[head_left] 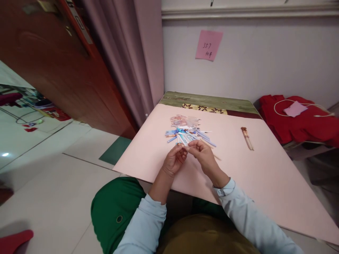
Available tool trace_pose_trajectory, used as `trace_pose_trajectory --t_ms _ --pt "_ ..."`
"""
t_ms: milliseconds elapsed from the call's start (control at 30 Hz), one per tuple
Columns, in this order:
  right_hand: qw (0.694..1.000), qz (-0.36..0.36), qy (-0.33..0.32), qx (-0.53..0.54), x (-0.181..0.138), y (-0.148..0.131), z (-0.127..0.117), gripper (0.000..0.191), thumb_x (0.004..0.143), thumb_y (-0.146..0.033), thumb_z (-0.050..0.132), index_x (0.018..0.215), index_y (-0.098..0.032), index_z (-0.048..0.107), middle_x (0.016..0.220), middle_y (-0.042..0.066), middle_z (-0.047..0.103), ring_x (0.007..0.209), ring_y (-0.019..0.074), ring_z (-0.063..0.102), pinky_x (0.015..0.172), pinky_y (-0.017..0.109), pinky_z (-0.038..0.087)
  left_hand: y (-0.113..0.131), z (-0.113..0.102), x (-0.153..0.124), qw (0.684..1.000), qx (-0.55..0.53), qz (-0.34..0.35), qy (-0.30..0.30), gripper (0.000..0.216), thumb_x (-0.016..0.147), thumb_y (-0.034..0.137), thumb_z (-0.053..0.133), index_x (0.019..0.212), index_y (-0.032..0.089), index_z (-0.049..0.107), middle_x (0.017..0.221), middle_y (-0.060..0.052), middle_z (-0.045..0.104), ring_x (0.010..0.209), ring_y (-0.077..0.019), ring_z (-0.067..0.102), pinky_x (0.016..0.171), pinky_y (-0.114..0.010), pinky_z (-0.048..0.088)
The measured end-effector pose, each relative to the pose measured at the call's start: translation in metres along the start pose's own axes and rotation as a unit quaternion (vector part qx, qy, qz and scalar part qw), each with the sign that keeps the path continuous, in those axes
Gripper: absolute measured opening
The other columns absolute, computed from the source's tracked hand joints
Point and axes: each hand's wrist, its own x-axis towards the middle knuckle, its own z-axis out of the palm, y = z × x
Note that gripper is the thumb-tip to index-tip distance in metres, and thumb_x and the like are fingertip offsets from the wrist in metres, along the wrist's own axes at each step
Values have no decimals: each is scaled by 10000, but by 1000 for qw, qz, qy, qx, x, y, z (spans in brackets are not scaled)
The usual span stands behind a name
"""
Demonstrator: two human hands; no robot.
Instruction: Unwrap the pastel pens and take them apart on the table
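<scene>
My left hand [174,158] and my right hand [201,152] meet over the pink table sheet [238,169], fingers pinched together on a small thin pen part between them; it is too small to name for certain. Just beyond my fingers lies a pile of several blue and white pens and pen parts [185,134]. A clear packet with orange-pink pieces [182,121] lies behind the pile.
Two tan pens [247,138] lie apart at the right of the sheet. A red cloth with a white cable [299,118] sits right of the table. A pink note [208,44] hangs on the wall. A brown door [53,63] stands left.
</scene>
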Motion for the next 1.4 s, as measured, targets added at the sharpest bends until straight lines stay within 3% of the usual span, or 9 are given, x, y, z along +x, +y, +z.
trace_pose_trajectory --t_ms 100,233,333,400,567,733,967,1133,1400 --pt "997 69 -30 26 1 -3 -8 416 668 -499 759 909 -190 621 632 -52 553 496 79 413 496 226 335 1 1 -1 1000 10 0 7 81 787 138 697 841 117 640 740 -26 682 599 -74 639 531 -127 517" --pt "988 -8 37 -152 -4 -5 -46 393 747 -550 657 891 -185 660 674 -5 607 561 120 481 536 254 349 5 2 0 998 -28 36 47 32 840 128 623 832 102 640 888 -94 720 612 -58 635 556 -116 524" --pt "888 -38 150 -434 -13 0 -82 308 804 -502 594 835 -215 702 775 33 661 691 172 560 582 281 346 7 3 2 994 -62 62 68 86 874 113 565 834 97 640 904 -106 718 607 -49 624 545 -106 514" --pt "834 -16 160 -528 -19 6 -100 290 828 -475 564 901 -236 712 860 38 682 768 194 595 594 289 347 8 5 3 993 -69 67 75 120 892 113 536 835 94 640 892 -110 717 606 -53 623 536 -111 512" --pt "804 -19 132 -579 -29 20 -109 281 828 -445 578 980 -250 710 970 42 684 864 200 623 642 291 387 8 6 3 992 -56 72 82 140 907 117 517 836 100 637 878 -101 714 602 -53 622 537 -113 514" --pt "810 -18 158 -564 -28 17 -103 236 848 -400 539 910 -252 713 895 25 699 776 181 622 606 284 371 6 3 2 993 -37 83 75 93 882 112 550 825 110 624 924 -105 712 621 -50 631 571 -112 524" --pt "888 -131 116 -425 -39 1 -76 222 829 -424 582 897 -253 707 850 12 730 762 187 658 651 276 466 2 1 2 996 19 78 50 58 810 122 653 860 123 623 940 -95 722 622 -53 639 592 -120 532" --pt "883 -189 92 -420 -44 -1 -49 196 838 -373 583 904 -236 706 885 29 739 756 190 666 672 287 490 0 4 -1 996 61 59 28 139 777 151 704 881 131 614 934 -96 729 632 -65 646 569 -124 510" --pt "867 -184 116 -449 -42 -3 -43 173 843 -358 586 897 -240 701 863 8 731 714 170 656 640 271 460 -1 4 -3 996 74 55 14 185 761 176 726 888 139 597 948 -93 729 639 -72 647 555 -136 493"
